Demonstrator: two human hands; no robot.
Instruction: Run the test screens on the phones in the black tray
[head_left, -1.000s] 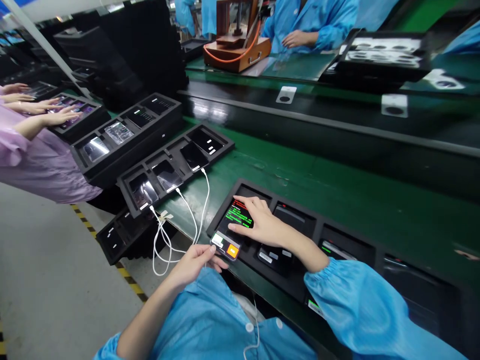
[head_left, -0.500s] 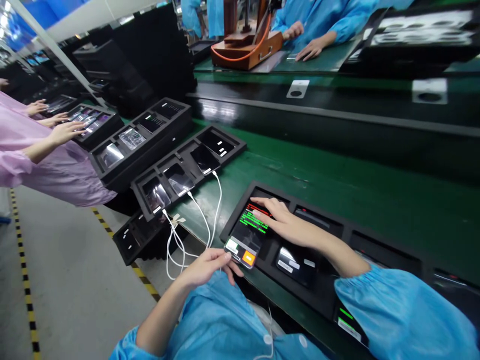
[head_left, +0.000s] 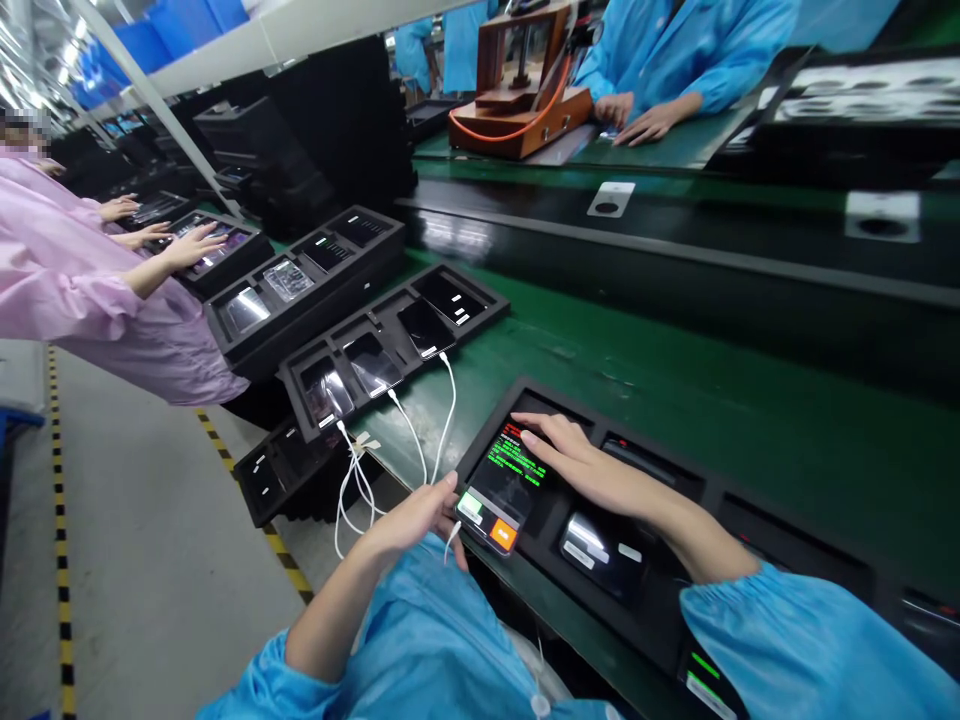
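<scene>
A smartphone [head_left: 501,480] with red and green text and an orange button lies at the left end of a black foam tray [head_left: 536,535], its lower end over the tray's front edge. My left hand [head_left: 420,515] grips its lower left corner, thumb by the edge, other fingers partly hidden. A white cable end [head_left: 453,538] shows at those fingers; whether they hold it I cannot tell. My right hand [head_left: 581,460] is open, fingers stretched over the upper screen; fingertip contact is unclear. Below its wrist another phone [head_left: 596,545] with white labels lies in the tray.
On the left, a second tray [head_left: 394,340] holds several phones, some with white cables [head_left: 450,400] attached. More trays [head_left: 300,275] stand behind it. A co-worker in pink [head_left: 127,270] is at the left, another in blue [head_left: 682,60] across the green bench [head_left: 675,390].
My left thumb has drawn back from the phone's corner to its left edge, and the white cable end shows more plainly. My right hand stays over the screen. The whole view has shifted slightly.
</scene>
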